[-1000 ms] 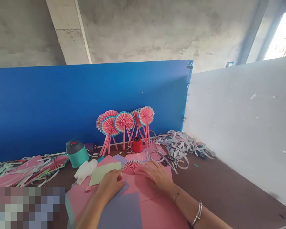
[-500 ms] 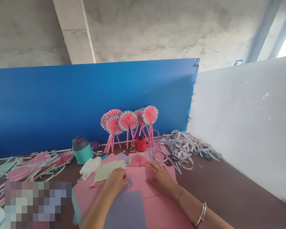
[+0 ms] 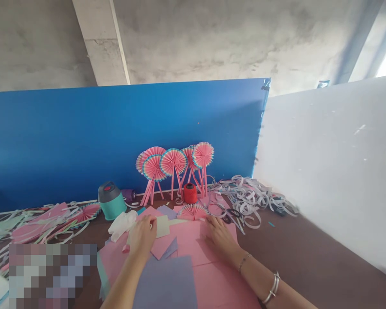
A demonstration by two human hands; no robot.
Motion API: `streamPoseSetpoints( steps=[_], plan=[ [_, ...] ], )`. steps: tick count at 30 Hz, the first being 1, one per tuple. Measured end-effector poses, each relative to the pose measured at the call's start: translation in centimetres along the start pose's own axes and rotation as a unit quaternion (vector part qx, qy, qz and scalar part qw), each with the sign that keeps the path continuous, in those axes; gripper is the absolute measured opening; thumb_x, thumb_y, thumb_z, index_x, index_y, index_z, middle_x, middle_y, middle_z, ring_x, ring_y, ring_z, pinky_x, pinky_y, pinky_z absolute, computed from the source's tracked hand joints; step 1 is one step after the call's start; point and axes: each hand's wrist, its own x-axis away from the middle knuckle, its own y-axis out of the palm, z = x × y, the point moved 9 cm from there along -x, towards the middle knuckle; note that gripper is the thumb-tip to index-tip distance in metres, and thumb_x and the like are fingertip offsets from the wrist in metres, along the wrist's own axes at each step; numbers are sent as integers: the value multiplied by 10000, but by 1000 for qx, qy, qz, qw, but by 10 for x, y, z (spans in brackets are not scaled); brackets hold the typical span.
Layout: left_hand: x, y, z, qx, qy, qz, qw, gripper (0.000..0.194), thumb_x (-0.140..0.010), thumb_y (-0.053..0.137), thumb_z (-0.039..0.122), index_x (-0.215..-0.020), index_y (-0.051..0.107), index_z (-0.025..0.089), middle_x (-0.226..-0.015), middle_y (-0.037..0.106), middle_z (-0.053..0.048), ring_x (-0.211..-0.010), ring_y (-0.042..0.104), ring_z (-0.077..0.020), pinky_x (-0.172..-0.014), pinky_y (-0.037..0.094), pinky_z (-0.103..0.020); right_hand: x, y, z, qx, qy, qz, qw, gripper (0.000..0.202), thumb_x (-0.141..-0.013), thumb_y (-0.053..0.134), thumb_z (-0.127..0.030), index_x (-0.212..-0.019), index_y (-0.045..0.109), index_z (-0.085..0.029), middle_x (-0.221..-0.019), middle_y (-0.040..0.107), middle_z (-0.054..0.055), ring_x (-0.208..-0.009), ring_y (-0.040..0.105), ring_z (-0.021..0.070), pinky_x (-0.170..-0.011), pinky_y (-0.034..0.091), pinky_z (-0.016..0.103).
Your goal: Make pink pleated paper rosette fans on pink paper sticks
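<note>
Head view: the left hand (image 3: 143, 237) curls partly closed over the pale green paper (image 3: 162, 226), the right hand (image 3: 221, 240) lies with fingers loosely extended beside the pleated pink fan (image 3: 193, 211) on the pink sheets (image 3: 218, 281) — whether either pinches anything, I cannot tell. Light fingertip pressure at the fan's end, clear of its folds, should keep the pleats crisp and even.

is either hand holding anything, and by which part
Cannot be told for sure: the right hand is at the right end of the half-round fan, the left hand over pale green paper.
</note>
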Motion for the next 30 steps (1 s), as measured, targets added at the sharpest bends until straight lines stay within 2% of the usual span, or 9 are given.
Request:
streamPoseSetpoints(
  steps=[2,5,9,12,17,19,22,25,30],
  plan=[
    [2,3,6,-1,17,-16,1000,233,-863,405,257,-900,627,197,-982,670,-53,-918,603,-196,-727,399,-271,0,0,0,-1,-1,2,1000,436,-842,539,-299,-1248,531,-142,-1254,537,160,-1153,460,301,-953,389,460],
    [10,22,25,-14,68,-58,996,144,-749,557,293,-830,643,209,-939,667,-38,-933,593,-205,-749,410,-267,0,-2,-2,-9,-6,-1,1000,455,-840,539,-318,-1259,522,-142,-1272,527,156,-1149,464,301,-955,389,460],
    [18,49,41,-66,93,-98,989,212,-719,519,178,-890,645,176,-972,643,-93,-972,576,-245,-750,425,-302,-1,-2,-2,-13,5,-15,1000,480,-819,560,-333,-1257,523,-141,-1279,523,154,-1153,460,304,-966,382,466],
    [19,55,43,-80,87,-107,987,263,-708,461,77,-879,640,166,-946,648,-100,-942,599,-239,-722,423,-294,0,-1,-1,-14,8,-21,1000,490,-825,551,-325,-1273,505,-135,-1285,517,158,-1164,458,303,-975,378,471],
    [16,35,42,-70,74,-84,991,263,-746,377,53,-809,602,173,-898,650,-86,-830,623,-214,-672,402,-290,1,-3,-1,-21,0,-4,1000,437,-845,525,-309,-1253,513,-152,-1259,529,162,-1165,464,306,-969,382,485],
    [16,18,40,-50,63,-45,996,231,-791,355,102,-819,567,190,-880,640,-63,-832,610,-207,-666,388,-284,0,-5,-2,-24,-2,-1,1000,404,-842,530,-295,-1225,530,-167,-1244,535,154,-1152,471,303,-959,393,481],
    [19,-10,33,44,47,59,996,135,-804,370,176,-762,492,217,-761,598,-12,-747,576,-182,-625,356,-264,-1,-7,-4,-21,2,-1,1000,392,-829,549,-294,-1201,540,-174,-1241,533,150,-1144,470,302,-948,405,475],
    [25,-23,28,192,73,123,971,90,-749,366,178,-680,392,229,-606,466,34,-559,471,-142,-542,307,-252,-2,-10,-6,-17,0,-2,1000,406,-822,557,-270,-1215,529,-172,-1234,534,151,-1148,464,302,-939,411,462],
    [29,-24,25,394,107,141,902,117,-719,303,168,-627,328,236,-589,352,38,-544,384,-135,-508,293,-242,-2,-9,-6,-35,-10,-21,999,384,-830,492,-202,-1211,525,-179,-1220,539,150,-1113,480,290,-903,413,446]
  ],
)
